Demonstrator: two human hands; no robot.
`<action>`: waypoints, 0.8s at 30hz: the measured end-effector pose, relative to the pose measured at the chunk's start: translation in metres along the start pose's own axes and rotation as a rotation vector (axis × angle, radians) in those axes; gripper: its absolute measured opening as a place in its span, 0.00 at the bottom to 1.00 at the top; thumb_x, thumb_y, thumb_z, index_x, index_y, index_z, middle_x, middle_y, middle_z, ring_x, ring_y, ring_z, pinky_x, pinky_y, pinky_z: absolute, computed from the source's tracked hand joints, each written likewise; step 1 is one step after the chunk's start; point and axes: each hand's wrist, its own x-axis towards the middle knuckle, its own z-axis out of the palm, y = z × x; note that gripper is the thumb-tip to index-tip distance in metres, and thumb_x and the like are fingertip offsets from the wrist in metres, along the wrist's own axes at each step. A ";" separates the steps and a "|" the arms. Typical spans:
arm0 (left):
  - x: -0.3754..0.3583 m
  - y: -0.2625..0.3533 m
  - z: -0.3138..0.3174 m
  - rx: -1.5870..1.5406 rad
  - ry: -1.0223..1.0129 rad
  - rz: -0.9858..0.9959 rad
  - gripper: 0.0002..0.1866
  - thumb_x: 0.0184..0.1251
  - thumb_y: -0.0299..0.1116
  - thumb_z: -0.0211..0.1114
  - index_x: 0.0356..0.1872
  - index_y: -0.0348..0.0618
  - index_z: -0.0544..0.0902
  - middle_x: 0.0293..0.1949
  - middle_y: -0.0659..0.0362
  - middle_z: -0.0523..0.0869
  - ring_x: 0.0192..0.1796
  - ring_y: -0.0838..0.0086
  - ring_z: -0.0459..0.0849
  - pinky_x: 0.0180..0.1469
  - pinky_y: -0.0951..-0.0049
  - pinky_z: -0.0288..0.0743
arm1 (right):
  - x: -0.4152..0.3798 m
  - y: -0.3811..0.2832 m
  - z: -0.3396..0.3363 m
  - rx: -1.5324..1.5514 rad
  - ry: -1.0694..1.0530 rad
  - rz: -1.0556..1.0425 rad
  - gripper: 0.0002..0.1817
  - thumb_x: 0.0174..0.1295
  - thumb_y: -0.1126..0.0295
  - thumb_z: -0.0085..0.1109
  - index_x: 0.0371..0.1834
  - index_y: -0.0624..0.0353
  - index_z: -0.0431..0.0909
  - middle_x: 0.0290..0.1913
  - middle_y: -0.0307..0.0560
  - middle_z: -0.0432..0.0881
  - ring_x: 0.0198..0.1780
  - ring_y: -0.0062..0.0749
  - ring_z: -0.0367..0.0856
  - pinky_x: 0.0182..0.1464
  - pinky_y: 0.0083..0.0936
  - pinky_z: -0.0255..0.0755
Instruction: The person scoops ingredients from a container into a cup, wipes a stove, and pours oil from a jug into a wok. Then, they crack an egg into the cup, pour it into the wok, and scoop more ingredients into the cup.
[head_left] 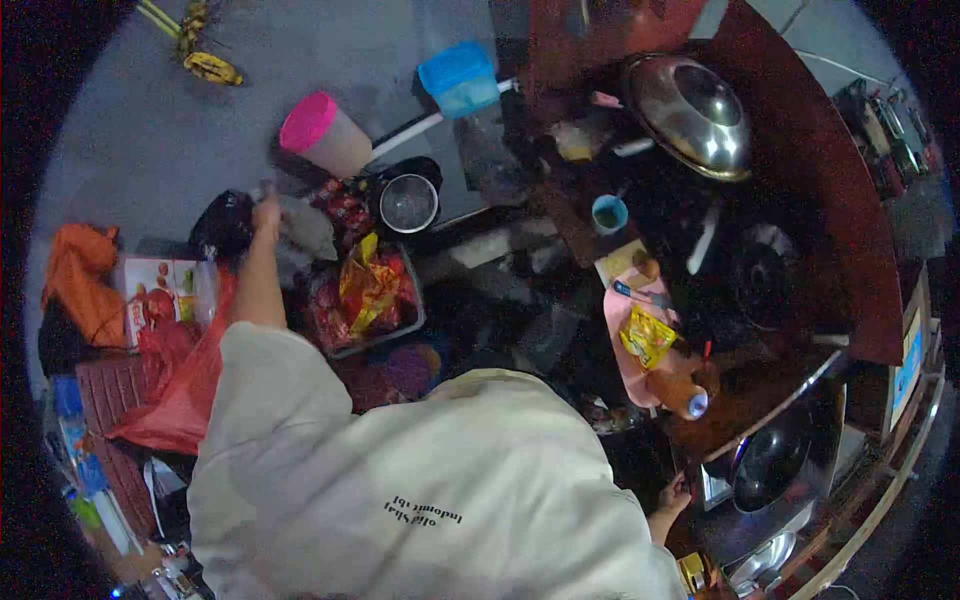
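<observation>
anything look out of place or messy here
Yes: a bunch of yellow bananas lies on the bare grey floor, apart from the food, and a silver domed metal lid sits tilted on the dark red counter.

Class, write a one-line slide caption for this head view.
Left hand reaches out over a grey bag beside a tray of red snack packets; right hand low near a steel wok.

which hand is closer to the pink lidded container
Left. The left hand is stretched out just below the pink lidded container, by a grey bag. The right hand is far off, low by the counter edge.
</observation>
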 end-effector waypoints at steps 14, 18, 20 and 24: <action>-0.198 0.085 0.064 0.039 -0.136 1.202 0.11 0.74 0.35 0.63 0.38 0.37 0.86 0.33 0.44 0.87 0.38 0.47 0.85 0.40 0.51 0.77 | -0.211 -0.142 0.181 -0.877 -0.647 -0.872 0.08 0.57 0.69 0.60 0.23 0.57 0.83 0.20 0.50 0.83 0.22 0.39 0.84 0.23 0.41 0.74; -0.354 0.205 0.113 -0.357 -0.600 1.552 0.04 0.64 0.29 0.68 0.37 0.40 0.87 0.32 0.51 0.88 0.34 0.54 0.87 0.40 0.59 0.82 | -0.228 -0.354 0.233 -0.192 -0.296 -0.348 0.14 0.62 0.64 0.66 0.41 0.66 0.82 0.37 0.61 0.88 0.40 0.51 0.89 0.45 0.39 0.80; -0.399 0.246 0.161 -0.335 -0.667 1.562 0.12 0.63 0.33 0.70 0.44 0.39 0.86 0.40 0.50 0.89 0.41 0.53 0.88 0.43 0.58 0.82 | -0.205 -0.408 0.274 0.060 -0.241 -0.461 0.19 0.58 0.68 0.72 0.48 0.66 0.79 0.42 0.57 0.87 0.45 0.53 0.87 0.50 0.40 0.79; -0.440 0.305 0.280 -0.189 -0.677 1.125 0.22 0.64 0.44 0.71 0.53 0.41 0.84 0.48 0.48 0.87 0.50 0.50 0.86 0.49 0.52 0.80 | -0.152 -0.471 0.366 0.132 -0.056 -0.639 0.48 0.46 0.62 0.82 0.70 0.69 0.67 0.62 0.67 0.79 0.65 0.53 0.78 0.68 0.41 0.71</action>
